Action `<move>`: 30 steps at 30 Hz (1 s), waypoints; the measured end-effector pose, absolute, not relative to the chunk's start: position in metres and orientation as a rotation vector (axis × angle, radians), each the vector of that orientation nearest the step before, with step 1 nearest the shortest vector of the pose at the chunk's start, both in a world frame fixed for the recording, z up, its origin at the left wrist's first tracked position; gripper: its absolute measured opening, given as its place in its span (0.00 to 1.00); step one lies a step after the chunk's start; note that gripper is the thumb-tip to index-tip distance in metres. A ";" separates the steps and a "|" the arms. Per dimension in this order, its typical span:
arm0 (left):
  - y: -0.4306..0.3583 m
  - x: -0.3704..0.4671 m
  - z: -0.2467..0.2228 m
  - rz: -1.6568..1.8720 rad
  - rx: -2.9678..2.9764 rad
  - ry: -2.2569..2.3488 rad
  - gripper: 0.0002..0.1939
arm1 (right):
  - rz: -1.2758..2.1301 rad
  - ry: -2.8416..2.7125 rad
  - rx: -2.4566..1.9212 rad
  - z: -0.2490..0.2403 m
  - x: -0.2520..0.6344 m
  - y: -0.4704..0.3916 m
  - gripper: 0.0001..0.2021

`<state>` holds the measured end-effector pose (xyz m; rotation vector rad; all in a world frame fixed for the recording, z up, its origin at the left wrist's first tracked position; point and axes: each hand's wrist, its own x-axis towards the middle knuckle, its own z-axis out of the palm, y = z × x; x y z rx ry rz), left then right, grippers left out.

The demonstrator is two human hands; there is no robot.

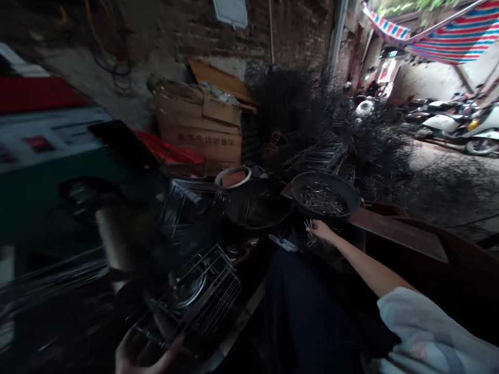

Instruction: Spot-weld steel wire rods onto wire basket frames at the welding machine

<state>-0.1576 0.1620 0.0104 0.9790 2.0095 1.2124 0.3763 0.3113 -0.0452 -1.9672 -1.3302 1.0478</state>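
The right hand (pixel 322 230) pinches a few thin metal rods (pixel 308 224) just before the dark pan (pixel 354 200); the left hand (pixel 150 359) grips the wire rack's (pixel 224 291) near end. Likely a fetching step — next, a firm pinch seems needed.

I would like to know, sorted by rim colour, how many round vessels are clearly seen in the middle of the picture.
Dark: 2 (pan holding metal pieces; second pan, left of it)
Pale: 1 (basin beyond the second pan)
Total: 3
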 end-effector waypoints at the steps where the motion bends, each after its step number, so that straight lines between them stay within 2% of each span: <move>1: 0.161 -0.157 0.009 1.230 0.988 1.993 0.59 | 1.085 -1.344 -1.885 -0.037 0.364 0.311 0.13; 7: 0.159 -0.153 -0.002 1.290 1.114 1.805 0.58 | 1.493 -1.503 -1.317 0.019 0.248 0.303 0.21; 10: 0.154 -0.157 -0.008 1.322 1.136 1.759 0.57 | 1.841 -1.615 -0.860 0.059 0.190 0.293 0.21; 12: 0.148 -0.159 -0.011 1.331 1.149 1.746 0.57 | 1.888 -1.859 -0.602 0.083 0.159 0.288 0.20; 14: 0.141 -0.159 -0.014 1.347 1.169 1.734 0.57 | 1.650 -2.186 -0.461 0.096 0.131 0.285 0.15; 16: 0.135 -0.160 -0.018 1.375 1.185 1.719 0.57 | 1.264 -2.443 -0.380 0.098 0.108 0.284 0.11; 20: 0.125 -0.160 -0.027 1.436 1.174 1.713 0.56 | 0.591 -2.749 -0.270 0.076 0.076 0.277 0.06; 22: 0.120 -0.160 -0.032 1.453 1.164 1.716 0.55 | 0.328 -2.814 -0.276 0.064 0.069 0.268 0.07; 25: 0.113 -0.159 -0.037 1.478 1.149 1.721 0.56 | 0.116 -2.833 -0.243 0.052 0.068 0.256 0.12; 30: 0.110 -0.160 -0.043 1.521 1.146 1.697 0.56 | 0.065 -2.765 -0.209 0.042 0.071 0.250 0.15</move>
